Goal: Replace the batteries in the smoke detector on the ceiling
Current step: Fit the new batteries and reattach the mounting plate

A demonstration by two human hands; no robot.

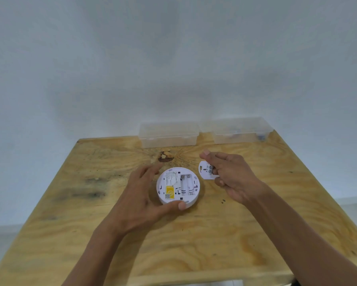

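Now the left hand (pixel 141 195) is cupping the smoke detector (pixel 178 187) on the table (pixel 91 213), steadying it back-up so its empty battery slots are showing; the right hand (pixel 227 174), fingers curled, is hovering over the cover (pixel 206 172), grip unclear

Soft, even, rather dim light fills the view, with no glare. A faint broad shadow lies on the pale grey wall (pixel 173 58) above the yellow plywood desk (pixel 91 203). Small soft shadows sit under each hand. The wide lens bends the desk's edges outward, and the whole picture is slightly soft, more so toward the corners.
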